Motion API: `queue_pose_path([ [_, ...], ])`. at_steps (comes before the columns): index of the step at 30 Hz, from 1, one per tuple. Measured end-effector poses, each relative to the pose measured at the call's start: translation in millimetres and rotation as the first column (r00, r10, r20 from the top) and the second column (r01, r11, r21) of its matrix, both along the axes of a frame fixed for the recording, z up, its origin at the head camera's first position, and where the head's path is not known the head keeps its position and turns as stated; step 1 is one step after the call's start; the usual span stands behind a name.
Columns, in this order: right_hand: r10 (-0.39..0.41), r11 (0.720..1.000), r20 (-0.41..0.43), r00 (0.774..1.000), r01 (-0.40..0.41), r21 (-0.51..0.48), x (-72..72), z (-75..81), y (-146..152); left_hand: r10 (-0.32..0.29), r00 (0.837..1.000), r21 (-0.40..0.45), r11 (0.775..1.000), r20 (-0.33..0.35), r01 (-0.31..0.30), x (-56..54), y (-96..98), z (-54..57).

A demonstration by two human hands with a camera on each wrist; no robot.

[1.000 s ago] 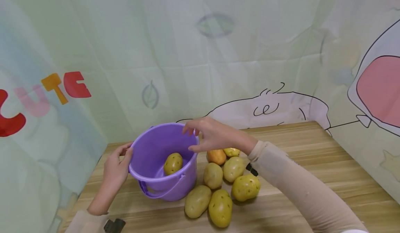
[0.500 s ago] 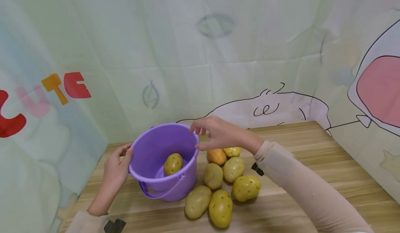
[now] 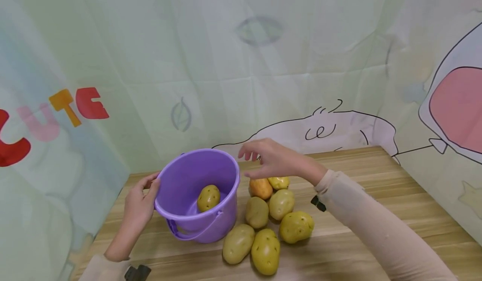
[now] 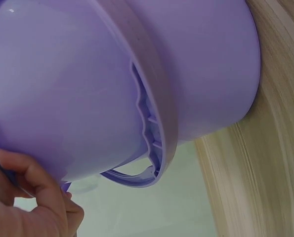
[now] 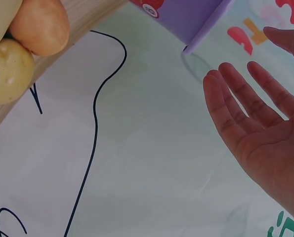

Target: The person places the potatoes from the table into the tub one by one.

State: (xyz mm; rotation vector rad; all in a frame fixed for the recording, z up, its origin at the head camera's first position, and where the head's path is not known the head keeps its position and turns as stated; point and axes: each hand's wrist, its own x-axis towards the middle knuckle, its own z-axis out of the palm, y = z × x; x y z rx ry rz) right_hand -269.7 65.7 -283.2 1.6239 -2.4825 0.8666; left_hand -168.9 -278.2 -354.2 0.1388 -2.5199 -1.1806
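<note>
A purple bucket [image 3: 226, 227] stands on the table with one potato [image 3: 208, 198] inside. My left hand [image 3: 138, 203] grips its left rim; in the left wrist view the thumb and fingers [image 4: 48, 195] pinch the bucket's edge beside the looped handle [image 4: 161, 123]. My right hand [image 3: 275, 161] hovers just right of the bucket, apart from it, its fingers relaxed and holding nothing. The right wrist view shows its bare palm [image 5: 270, 148]. Below that hand lie an orange-brown potato [image 3: 260, 189] and a yellow one [image 3: 279, 183], partly hidden.
More potatoes cluster right of the bucket: a brownish one [image 3: 257, 212], a pale one [image 3: 282, 204], a knobbly yellow one [image 3: 296, 227] and several at the front [image 3: 265, 251]. A printed cloth [image 3: 211, 84] hangs behind the wooden table [image 3: 357, 176].
My right hand has drawn back to the right, from over the bucket's rim to beside it. The left hand, bucket and potatoes look unmoved.
</note>
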Motion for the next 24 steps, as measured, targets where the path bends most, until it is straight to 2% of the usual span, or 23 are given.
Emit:
queue_pose_path([
  [8,-0.044,0.999,-0.001,0.999,0.044,0.005,-1.9,-0.7,11.2,0.002,1.0,-0.015,1.0,-0.009,-0.002,0.3,-0.6,-0.6],
  [24,-0.105,0.994,0.039,0.994,0.104,0.02,-12.2,-14.9,32.4,-0.003,1.0,0.005,1.0,0.002,0.003,-0.2,-1.7,-0.3],
])
